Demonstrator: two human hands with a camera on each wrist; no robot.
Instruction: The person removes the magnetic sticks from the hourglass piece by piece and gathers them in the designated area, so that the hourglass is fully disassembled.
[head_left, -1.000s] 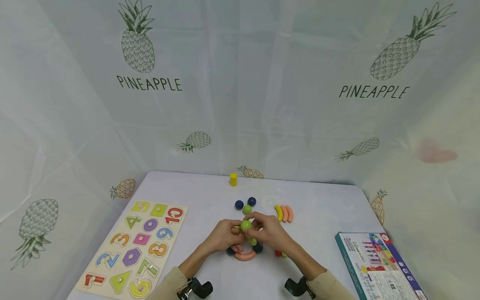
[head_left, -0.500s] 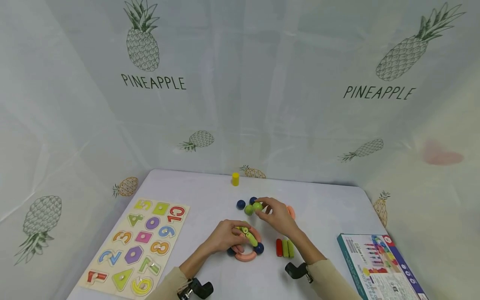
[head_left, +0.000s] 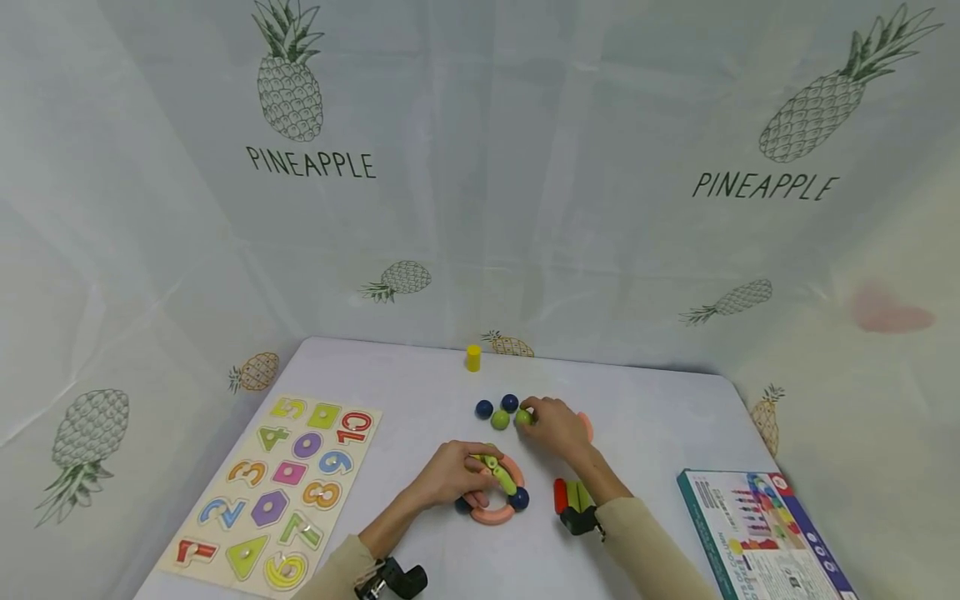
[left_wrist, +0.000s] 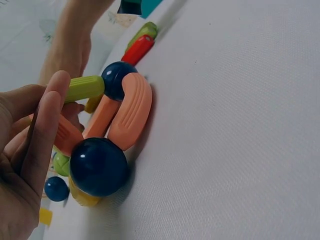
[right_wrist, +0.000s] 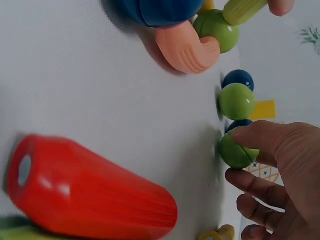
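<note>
Pinching green ball [right_wrist: 236,152] with right hand [head_left: 557,427], beyond peach-and-blue ring [head_left: 491,517]; gripping light-green rod [left_wrist: 86,89] with left hand [head_left: 450,475], nearer ring.

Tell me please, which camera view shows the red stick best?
The right wrist view, because the red stick lies large in its foreground, with its grooves and pale end disc visible. The head view shows it small, beside green sticks; the left wrist view shows it small too, beyond a dark blue ball.

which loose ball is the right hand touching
The rightmost green ball in the head view: the right hand pinches it, while the other loose green ball and two loose dark blue balls lie untouched.
</note>
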